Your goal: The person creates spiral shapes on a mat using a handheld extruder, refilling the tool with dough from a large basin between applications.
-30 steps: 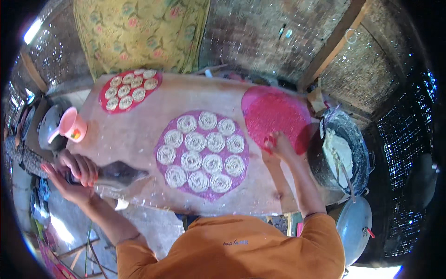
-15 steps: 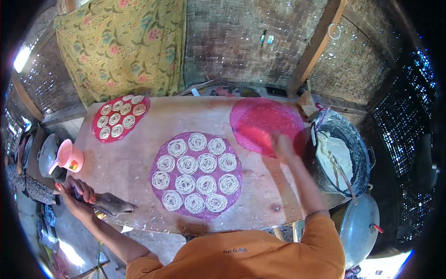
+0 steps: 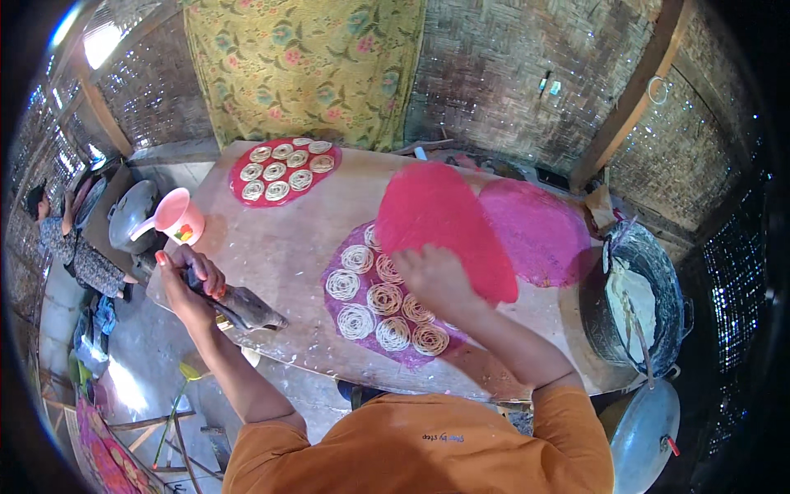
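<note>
My left hand [image 3: 194, 278] is closed around a dark, cone-shaped piping bag [image 3: 257, 309], its narrow end pointing right over the table's near-left edge. With my right hand [image 3: 434, 278] I grip the near-left edge of a round pink-red sheet [image 3: 444, 218], raised and tilted above the table. Below it lies a purple sheet [image 3: 411, 359] set with pale coiled rounds [image 3: 384, 298] of thin strands; the raised sheet and my right arm hide part of it. Another pinkish-purple sheet [image 3: 543, 237] lies bare at the right. At the far left is a red sheet [image 3: 240, 189] with several smaller coils.
On the wooden table [image 3: 271, 247], a pink dipper [image 3: 183, 219] stands at the left edge. A dark basin [image 3: 676, 288] holds white dough [image 3: 630, 298] and a stick at right, with a large metal lid [image 3: 646, 436] below. Another person [image 3: 82, 255] is beyond the left side.
My right hand has lifted the pink-red sheet off the stack at right and carried it left, over the coils. The bare purple sheet is now uncovered. The view has shifted left.
</note>
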Tool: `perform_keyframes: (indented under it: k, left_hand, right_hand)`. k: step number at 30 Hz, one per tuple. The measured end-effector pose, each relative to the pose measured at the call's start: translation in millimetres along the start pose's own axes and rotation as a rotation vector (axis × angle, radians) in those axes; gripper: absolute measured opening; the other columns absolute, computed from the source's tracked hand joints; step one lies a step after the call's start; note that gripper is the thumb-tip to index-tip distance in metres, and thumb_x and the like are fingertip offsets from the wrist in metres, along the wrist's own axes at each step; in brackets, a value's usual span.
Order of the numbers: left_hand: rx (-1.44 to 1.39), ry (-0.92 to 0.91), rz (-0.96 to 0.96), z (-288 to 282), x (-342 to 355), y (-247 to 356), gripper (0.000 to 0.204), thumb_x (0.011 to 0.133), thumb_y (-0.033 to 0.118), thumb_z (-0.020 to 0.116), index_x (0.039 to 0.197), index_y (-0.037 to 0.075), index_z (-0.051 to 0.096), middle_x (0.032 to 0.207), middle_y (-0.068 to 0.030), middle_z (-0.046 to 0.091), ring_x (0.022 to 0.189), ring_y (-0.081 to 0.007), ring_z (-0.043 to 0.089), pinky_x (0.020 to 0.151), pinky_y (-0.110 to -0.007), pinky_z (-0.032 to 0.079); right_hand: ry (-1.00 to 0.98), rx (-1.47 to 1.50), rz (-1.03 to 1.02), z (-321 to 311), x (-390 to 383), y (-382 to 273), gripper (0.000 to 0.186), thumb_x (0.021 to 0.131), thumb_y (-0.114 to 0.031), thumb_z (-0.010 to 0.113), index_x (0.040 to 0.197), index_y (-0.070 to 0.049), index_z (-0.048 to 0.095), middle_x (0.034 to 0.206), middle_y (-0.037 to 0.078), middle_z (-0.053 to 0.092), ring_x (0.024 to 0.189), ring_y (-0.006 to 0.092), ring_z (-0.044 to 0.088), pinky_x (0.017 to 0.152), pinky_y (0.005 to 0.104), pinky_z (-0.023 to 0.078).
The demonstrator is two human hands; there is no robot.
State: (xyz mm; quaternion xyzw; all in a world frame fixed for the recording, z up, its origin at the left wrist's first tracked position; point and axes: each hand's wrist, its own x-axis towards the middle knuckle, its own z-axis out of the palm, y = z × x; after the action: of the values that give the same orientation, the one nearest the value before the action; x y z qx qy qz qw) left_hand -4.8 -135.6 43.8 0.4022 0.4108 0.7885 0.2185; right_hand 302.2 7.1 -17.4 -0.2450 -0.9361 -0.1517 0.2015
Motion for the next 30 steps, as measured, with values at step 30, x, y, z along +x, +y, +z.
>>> perform_keyframes:
  k: [30]
  left_hand:
    - [-0.126, -0.028, 0.118, -58, -30, 26, 0.053, 0.099, 0.048, 0.027, 0.064, 0.009, 0.038, 0.043, -0.0026, 0.035, 0.032, -0.0114, 0.030, 0.036, -0.025, 0.029]
  right_hand:
    - [-0.190, 0.155, -0.076, 23, 5, -64, 0.030, 0.073, -0.011, 0.055, 0.102, -0.006, 0.062, 0.084, 0.007, 0.064, 0.080, 0.0239, 0.061, 0.068, 0.0392, 0.048]
